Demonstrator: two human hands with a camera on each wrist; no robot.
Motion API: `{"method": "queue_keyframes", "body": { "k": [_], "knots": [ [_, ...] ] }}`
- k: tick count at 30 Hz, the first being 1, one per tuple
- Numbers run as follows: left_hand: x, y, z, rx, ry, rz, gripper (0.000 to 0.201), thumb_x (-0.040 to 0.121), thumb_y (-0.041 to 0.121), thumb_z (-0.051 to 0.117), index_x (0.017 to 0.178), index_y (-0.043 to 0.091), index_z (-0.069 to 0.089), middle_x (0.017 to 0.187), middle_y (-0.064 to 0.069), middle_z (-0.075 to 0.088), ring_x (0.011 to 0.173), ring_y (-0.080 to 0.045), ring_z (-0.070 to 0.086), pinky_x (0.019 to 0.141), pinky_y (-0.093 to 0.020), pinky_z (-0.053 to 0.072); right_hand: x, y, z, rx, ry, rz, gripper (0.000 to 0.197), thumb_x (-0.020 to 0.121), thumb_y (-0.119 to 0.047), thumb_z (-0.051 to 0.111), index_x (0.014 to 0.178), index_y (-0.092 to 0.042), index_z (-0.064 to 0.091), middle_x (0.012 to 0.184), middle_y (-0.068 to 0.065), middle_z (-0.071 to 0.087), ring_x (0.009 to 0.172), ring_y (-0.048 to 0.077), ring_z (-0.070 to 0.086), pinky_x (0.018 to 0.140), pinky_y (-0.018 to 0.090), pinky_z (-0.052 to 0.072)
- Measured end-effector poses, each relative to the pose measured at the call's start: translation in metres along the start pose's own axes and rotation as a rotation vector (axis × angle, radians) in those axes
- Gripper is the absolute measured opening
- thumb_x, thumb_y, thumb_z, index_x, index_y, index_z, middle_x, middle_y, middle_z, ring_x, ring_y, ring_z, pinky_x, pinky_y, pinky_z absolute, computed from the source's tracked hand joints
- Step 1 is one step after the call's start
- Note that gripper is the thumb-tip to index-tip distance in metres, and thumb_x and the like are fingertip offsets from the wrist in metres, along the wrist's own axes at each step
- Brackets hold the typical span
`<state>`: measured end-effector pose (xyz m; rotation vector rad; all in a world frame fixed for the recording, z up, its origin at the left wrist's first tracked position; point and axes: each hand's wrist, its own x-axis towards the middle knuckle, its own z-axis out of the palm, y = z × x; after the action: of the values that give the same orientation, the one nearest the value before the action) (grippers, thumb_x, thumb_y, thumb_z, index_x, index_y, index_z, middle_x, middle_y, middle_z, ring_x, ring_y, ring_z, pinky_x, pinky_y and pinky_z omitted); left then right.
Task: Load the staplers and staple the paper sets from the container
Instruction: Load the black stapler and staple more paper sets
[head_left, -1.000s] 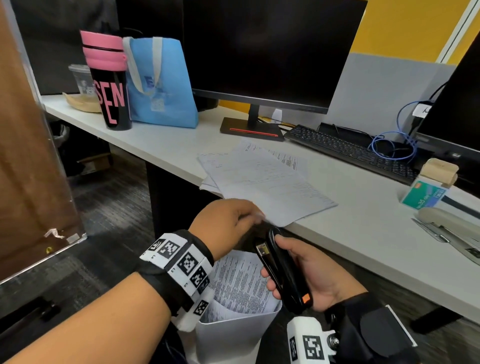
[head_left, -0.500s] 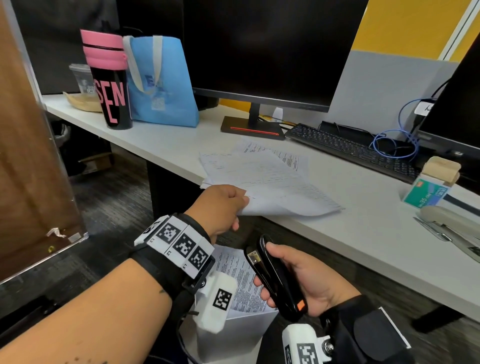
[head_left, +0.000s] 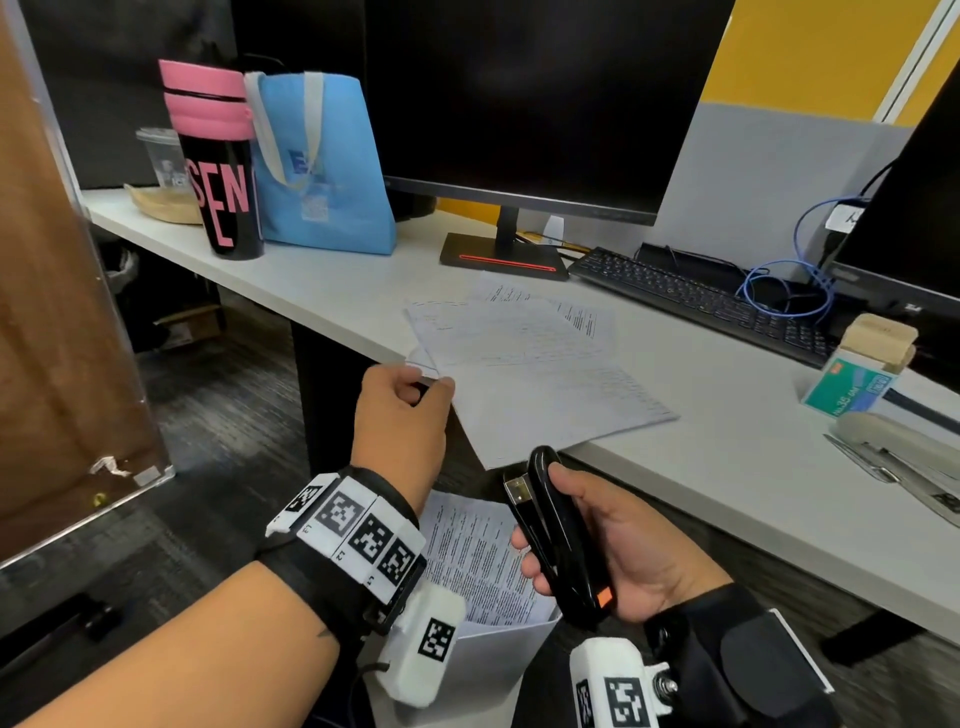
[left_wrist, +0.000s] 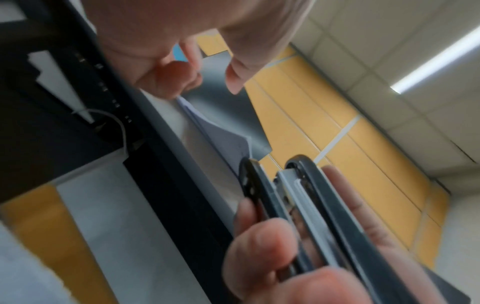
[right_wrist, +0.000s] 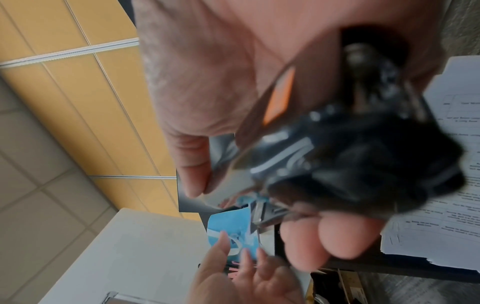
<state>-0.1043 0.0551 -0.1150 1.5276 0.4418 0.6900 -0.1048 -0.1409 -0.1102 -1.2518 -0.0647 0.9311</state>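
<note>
My left hand (head_left: 431, 387) pinches the near left corner of a printed paper set (head_left: 524, 374) that lies on the white desk (head_left: 727, 467) and overhangs its front edge. In the left wrist view my thumb and fingers (left_wrist: 166, 82) close on the paper's edge (left_wrist: 221, 135). My right hand (head_left: 543, 519) grips a black stapler (head_left: 566, 551) with an orange tab, nose pointing up, just below the overhanging corner. A white container (head_left: 488, 660) with more printed sheets (head_left: 478, 561) stands on the floor under my wrists.
A grey stapler (head_left: 893, 447) and a green staple box (head_left: 852, 384) lie at the desk's right. Behind the papers are a monitor stand (head_left: 504, 257) and a keyboard (head_left: 696, 296). A blue bag (head_left: 322, 171) and a pink-and-black tumbler (head_left: 218, 166) stand at the back left.
My left hand has moved up and to the left along the desk edge, and the paper set has slid with it. The right hand with the stapler has barely moved.
</note>
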Motion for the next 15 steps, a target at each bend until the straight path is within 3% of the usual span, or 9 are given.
{"method": "queue_keyframes", "body": {
  "k": [3,5,8,15],
  "knots": [
    [-0.003,0.001,0.003,-0.018,-0.196,-0.349,0.039,0.085,0.050,0.065,0.089,0.012,0.053,0.070,-0.003,0.053,0.046,-0.014,0.039,0.043,-0.023,0.033,0.001,0.000,0.003,0.013,0.002,0.009,0.050,0.082,-0.045,0.061,0.095,0.002,0.068,0.084,0.020,0.063,0.064,0.026,0.061,0.056,0.032,0.054],
    [-0.009,0.001,0.005,0.029,-0.374,-0.473,0.037,0.091,0.045,0.061,0.085,0.009,0.057,0.065,-0.006,0.052,0.042,-0.014,0.034,0.041,-0.019,0.027,0.002,0.000,0.005,0.001,0.009,0.021,0.049,0.081,-0.045,0.061,0.094,0.002,0.068,0.084,0.019,0.063,0.065,0.027,0.061,0.056,0.032,0.054],
    [-0.010,-0.005,0.008,0.071,-0.459,-0.387,0.032,0.091,0.029,0.062,0.068,0.011,0.051,0.070,-0.013,0.048,0.044,-0.015,0.034,0.043,-0.020,0.026,0.005,-0.001,0.010,0.014,0.037,0.008,0.053,0.079,-0.046,0.063,0.100,0.003,0.063,0.082,0.018,0.063,0.065,0.026,0.061,0.056,0.033,0.053],
    [-0.013,-0.003,0.005,0.024,-0.453,-0.347,0.028,0.090,0.019,0.064,0.068,0.013,0.049,0.058,-0.001,0.050,0.041,-0.011,0.037,0.041,-0.019,0.027,0.012,-0.008,0.016,0.020,0.093,-0.005,0.056,0.076,-0.049,0.065,0.102,0.001,0.063,0.081,0.014,0.063,0.066,0.023,0.062,0.058,0.032,0.053]
  ]
}}
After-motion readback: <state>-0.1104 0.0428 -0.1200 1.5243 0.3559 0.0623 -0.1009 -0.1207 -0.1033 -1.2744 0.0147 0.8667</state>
